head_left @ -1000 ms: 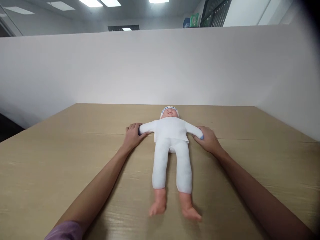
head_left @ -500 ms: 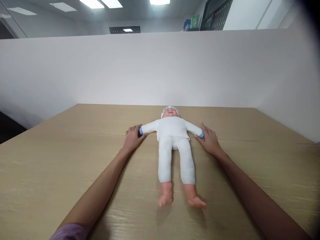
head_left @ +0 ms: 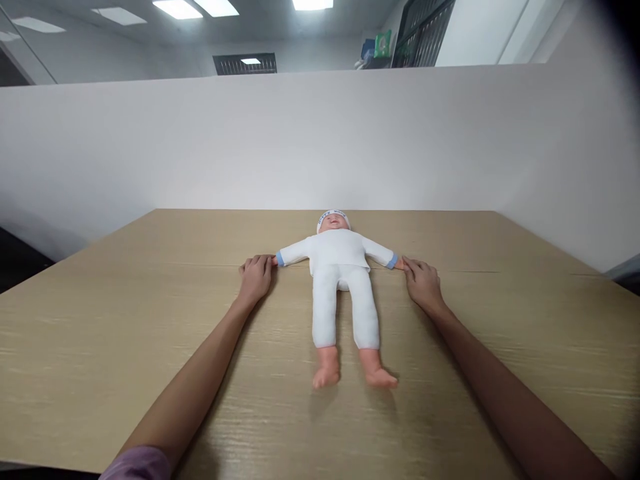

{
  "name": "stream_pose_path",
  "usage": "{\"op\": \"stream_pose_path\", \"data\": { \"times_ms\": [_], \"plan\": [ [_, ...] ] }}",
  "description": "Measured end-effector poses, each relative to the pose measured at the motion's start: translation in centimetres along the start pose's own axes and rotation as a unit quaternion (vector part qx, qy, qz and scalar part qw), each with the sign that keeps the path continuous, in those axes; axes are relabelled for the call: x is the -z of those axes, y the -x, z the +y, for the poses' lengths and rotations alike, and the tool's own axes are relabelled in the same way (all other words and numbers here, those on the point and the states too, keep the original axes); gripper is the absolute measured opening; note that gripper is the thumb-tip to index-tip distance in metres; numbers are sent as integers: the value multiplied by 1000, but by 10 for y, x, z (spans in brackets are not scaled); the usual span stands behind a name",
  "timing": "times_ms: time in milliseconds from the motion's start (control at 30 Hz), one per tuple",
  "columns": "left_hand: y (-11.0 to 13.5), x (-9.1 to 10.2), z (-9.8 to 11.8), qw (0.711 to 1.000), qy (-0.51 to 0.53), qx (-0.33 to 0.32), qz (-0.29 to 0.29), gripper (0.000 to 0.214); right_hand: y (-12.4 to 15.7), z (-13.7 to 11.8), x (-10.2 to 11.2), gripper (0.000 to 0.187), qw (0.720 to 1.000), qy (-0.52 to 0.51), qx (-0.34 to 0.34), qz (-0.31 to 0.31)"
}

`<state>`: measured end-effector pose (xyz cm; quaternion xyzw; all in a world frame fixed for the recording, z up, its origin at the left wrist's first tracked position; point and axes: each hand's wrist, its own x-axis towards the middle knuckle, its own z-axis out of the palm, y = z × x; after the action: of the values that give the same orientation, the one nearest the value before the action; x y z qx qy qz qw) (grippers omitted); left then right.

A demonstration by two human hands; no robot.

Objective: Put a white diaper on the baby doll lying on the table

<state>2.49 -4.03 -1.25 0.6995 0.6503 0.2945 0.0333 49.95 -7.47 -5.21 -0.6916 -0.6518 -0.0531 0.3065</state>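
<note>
A baby doll in a white suit with blue cuffs and a white cap lies face up on the wooden table, arms spread and bare feet towards me. My left hand rests palm down on the table, its loosely bent fingers just touching the doll's small hand at that side. My right hand lies flat with its fingers stretched out, fingertips against the doll's other hand. Neither hand is wrapped round anything.
A white partition wall rises behind the table's far edge and along its right side. The table's left edge drops off to dark floor. Ceiling lights and a dark shelf unit show above the partition.
Both hands have slid off the doll's hands, which were covered a second ago and now show. The doll sits a little farther from me and its arms lie straighter.
</note>
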Motion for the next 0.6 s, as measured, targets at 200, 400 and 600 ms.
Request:
{"op": "stream_pose_path", "data": {
  "times_ms": [200, 400, 600],
  "plan": [
    [-4, 3, -1, 998, 30, 63, 9, 42, -5, 0, 4, 51, 999, 2, -41, -8],
    [-5, 5, 2, 994, 49, 97, 7, 38, -10, 5, 0, 47, 997, -18, -74, 18],
    [-7, 5, 3, 993, 46, 104, 8, 36, -12, 8, -3, 41, 996, -15, -85, 26]
  ]
}}
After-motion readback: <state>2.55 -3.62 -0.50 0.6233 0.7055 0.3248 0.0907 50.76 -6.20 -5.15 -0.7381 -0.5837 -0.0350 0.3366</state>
